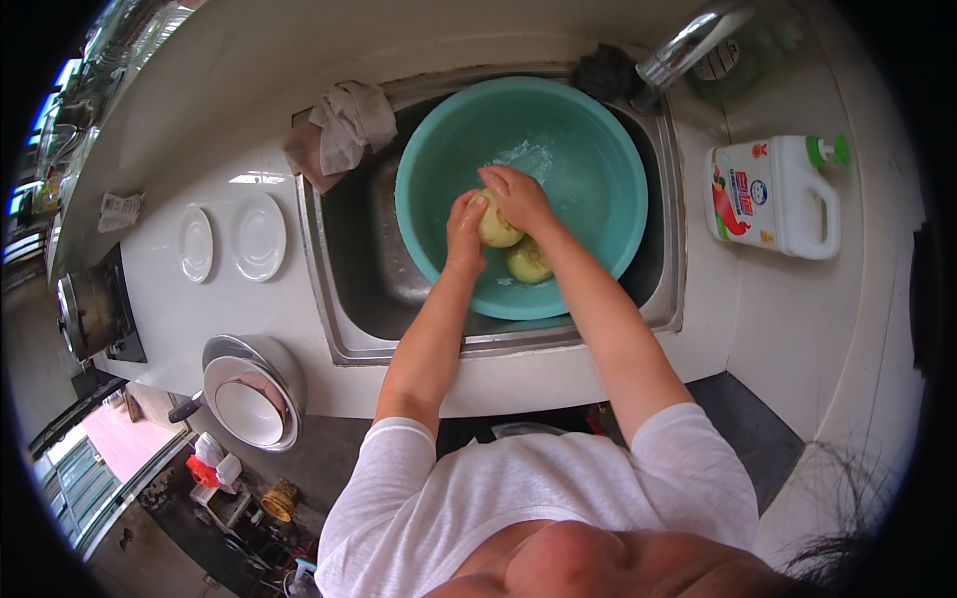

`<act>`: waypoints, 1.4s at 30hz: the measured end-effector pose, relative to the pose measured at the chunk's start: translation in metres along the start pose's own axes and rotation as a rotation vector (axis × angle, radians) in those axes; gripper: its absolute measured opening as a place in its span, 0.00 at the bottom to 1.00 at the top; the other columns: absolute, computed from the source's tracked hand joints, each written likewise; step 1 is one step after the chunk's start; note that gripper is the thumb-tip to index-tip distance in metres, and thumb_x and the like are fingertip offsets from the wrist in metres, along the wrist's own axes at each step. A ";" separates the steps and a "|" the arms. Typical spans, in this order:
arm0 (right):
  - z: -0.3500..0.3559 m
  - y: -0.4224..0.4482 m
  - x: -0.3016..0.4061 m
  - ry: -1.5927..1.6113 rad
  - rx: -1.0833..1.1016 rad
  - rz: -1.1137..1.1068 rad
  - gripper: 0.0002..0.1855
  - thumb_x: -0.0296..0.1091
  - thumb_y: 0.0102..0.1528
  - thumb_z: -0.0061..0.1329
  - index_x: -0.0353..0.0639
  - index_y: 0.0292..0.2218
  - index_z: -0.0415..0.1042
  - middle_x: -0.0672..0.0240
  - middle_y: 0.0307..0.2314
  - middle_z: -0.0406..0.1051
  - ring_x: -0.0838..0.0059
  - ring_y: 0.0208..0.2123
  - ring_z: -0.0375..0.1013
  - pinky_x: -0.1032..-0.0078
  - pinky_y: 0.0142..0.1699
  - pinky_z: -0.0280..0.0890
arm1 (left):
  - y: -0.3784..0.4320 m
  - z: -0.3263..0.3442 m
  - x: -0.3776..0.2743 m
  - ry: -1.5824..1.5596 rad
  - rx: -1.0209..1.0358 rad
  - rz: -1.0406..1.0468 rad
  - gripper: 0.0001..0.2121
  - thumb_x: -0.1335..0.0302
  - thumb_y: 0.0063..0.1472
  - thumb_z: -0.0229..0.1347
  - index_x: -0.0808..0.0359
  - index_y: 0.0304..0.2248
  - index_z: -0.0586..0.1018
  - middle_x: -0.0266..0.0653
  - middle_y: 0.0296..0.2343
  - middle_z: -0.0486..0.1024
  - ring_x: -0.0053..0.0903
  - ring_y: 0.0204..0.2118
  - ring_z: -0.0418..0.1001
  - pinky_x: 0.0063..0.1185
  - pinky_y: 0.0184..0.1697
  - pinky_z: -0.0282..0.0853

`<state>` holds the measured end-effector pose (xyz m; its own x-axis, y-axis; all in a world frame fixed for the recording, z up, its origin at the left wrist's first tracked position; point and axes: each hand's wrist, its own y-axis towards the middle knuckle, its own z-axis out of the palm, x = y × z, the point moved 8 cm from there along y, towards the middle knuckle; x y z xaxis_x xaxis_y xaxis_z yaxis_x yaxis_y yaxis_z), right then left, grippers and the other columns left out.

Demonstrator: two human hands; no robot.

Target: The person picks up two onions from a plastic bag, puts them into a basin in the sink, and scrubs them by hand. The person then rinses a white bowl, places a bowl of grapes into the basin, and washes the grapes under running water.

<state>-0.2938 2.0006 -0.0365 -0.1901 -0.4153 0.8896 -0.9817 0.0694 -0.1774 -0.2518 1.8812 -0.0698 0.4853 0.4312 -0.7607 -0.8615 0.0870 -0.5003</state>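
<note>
A round, pale yellow-green vegetable or fruit is held between my two hands over a teal plastic basin. My left hand grips its left side, thumb on top. My right hand covers its upper right side with bent fingers. Just below it a second round, pale green one lies in the basin, partly hidden by my right forearm. Water with a bright, rippled patch shows in the basin, above my hands. The basin stands inside a stainless steel sink.
A chrome faucet rises behind the basin, beside a dark scrubber. Crumpled cloths lie on the sink's left corner. A white detergent jug stands right. Left are two white plates, stacked bowls and a pot.
</note>
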 end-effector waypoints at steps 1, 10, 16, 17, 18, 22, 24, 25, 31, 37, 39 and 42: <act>-0.014 -0.002 0.004 -0.168 -0.148 -0.234 0.19 0.47 0.53 0.35 0.41 0.34 0.69 0.57 0.33 0.68 0.55 0.36 0.66 0.64 0.43 0.59 | -0.002 -0.003 0.003 0.008 0.023 0.014 0.20 0.64 0.53 0.50 0.64 0.43 0.65 0.38 0.37 0.66 0.26 0.40 0.66 0.24 0.42 0.63; -0.018 -0.036 -0.054 0.741 0.038 0.256 0.16 0.37 0.53 0.37 0.43 0.43 0.64 0.62 0.37 0.67 0.66 0.40 0.65 0.65 0.47 0.57 | 0.015 -0.011 0.018 -0.213 -0.127 -0.252 0.16 0.61 0.54 0.47 0.60 0.39 0.68 0.38 0.36 0.69 0.33 0.39 0.68 0.34 0.41 0.65; 0.028 -0.077 0.074 -0.460 -0.048 -0.464 0.23 0.42 0.52 0.36 0.43 0.48 0.60 0.58 0.49 0.54 0.61 0.54 0.47 0.56 0.55 0.41 | 0.016 -0.013 0.027 -0.415 0.064 -0.168 0.15 0.63 0.57 0.42 0.62 0.40 0.67 0.37 0.37 0.68 0.29 0.40 0.66 0.28 0.42 0.64; 0.027 -0.070 0.076 -0.463 -0.049 -0.468 0.23 0.42 0.52 0.36 0.43 0.48 0.60 0.58 0.49 0.54 0.61 0.54 0.47 0.56 0.55 0.41 | 0.017 -0.009 0.022 -0.427 0.143 -0.092 0.14 0.65 0.57 0.44 0.63 0.40 0.67 0.36 0.35 0.68 0.27 0.38 0.67 0.24 0.39 0.65; 0.026 -0.055 0.073 -0.483 -0.009 -0.394 0.23 0.43 0.52 0.36 0.43 0.48 0.59 0.58 0.49 0.54 0.60 0.54 0.49 0.57 0.55 0.42 | 0.022 -0.008 0.022 -0.390 0.151 -0.089 0.15 0.63 0.57 0.43 0.63 0.40 0.67 0.36 0.35 0.68 0.26 0.38 0.67 0.24 0.40 0.65; 0.025 -0.007 0.031 -0.355 0.108 -0.164 0.26 0.49 0.53 0.33 0.44 0.49 0.59 0.56 0.48 0.56 0.60 0.52 0.52 0.64 0.55 0.45 | 0.007 0.001 0.008 -0.232 -0.002 -0.159 0.17 0.62 0.55 0.45 0.63 0.40 0.67 0.36 0.37 0.68 0.25 0.39 0.67 0.24 0.42 0.64; 0.020 0.008 0.019 -0.208 0.196 -0.092 0.27 0.51 0.54 0.32 0.42 0.48 0.59 0.55 0.47 0.57 0.60 0.51 0.54 0.67 0.54 0.47 | 0.009 -0.001 0.005 -0.237 0.048 -0.115 0.17 0.62 0.55 0.45 0.63 0.41 0.67 0.36 0.37 0.68 0.26 0.39 0.67 0.25 0.41 0.65; 0.000 0.015 0.011 -0.269 0.080 -0.089 0.25 0.51 0.54 0.32 0.41 0.45 0.62 0.55 0.44 0.60 0.59 0.47 0.57 0.65 0.51 0.50 | 0.009 0.002 0.002 -0.241 0.104 -0.077 0.17 0.62 0.55 0.46 0.62 0.41 0.67 0.37 0.37 0.68 0.26 0.39 0.68 0.26 0.40 0.65; -0.026 -0.018 -0.120 1.351 -0.085 0.717 0.19 0.45 0.54 0.37 0.43 0.42 0.65 0.60 0.37 0.67 0.66 0.39 0.66 0.71 0.42 0.61 | 0.007 -0.006 0.008 -0.218 -0.155 -0.258 0.19 0.58 0.54 0.43 0.62 0.40 0.67 0.39 0.37 0.69 0.34 0.40 0.68 0.35 0.42 0.63; -0.046 -0.016 -0.033 0.463 0.037 0.239 0.16 0.42 0.54 0.39 0.42 0.39 0.68 0.65 0.33 0.69 0.74 0.35 0.67 0.75 0.39 0.62 | 0.015 -0.011 0.013 -0.284 -0.003 -0.207 0.22 0.52 0.54 0.41 0.58 0.43 0.67 0.39 0.41 0.67 0.36 0.43 0.66 0.39 0.43 0.60; -0.079 -0.008 -0.063 0.295 -0.241 0.146 0.16 0.41 0.54 0.38 0.41 0.39 0.68 0.67 0.32 0.69 0.76 0.35 0.67 0.76 0.40 0.61 | 0.009 0.003 0.008 -0.307 -0.022 -0.299 0.22 0.52 0.54 0.40 0.57 0.43 0.67 0.39 0.41 0.67 0.36 0.43 0.65 0.40 0.44 0.59; -0.085 -0.025 -0.110 0.410 -0.477 0.395 0.16 0.42 0.54 0.40 0.42 0.39 0.68 0.68 0.32 0.69 0.76 0.37 0.66 0.77 0.42 0.60 | 0.001 0.005 0.015 -0.329 -0.093 -0.408 0.22 0.51 0.55 0.38 0.56 0.43 0.67 0.39 0.41 0.67 0.37 0.44 0.64 0.43 0.44 0.57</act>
<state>-0.2496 2.1221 -0.0943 -0.4277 0.0871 0.8997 -0.7204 0.5683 -0.3975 -0.2464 1.8921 -0.0795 0.6929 0.6392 -0.3336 -0.5880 0.2333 -0.7745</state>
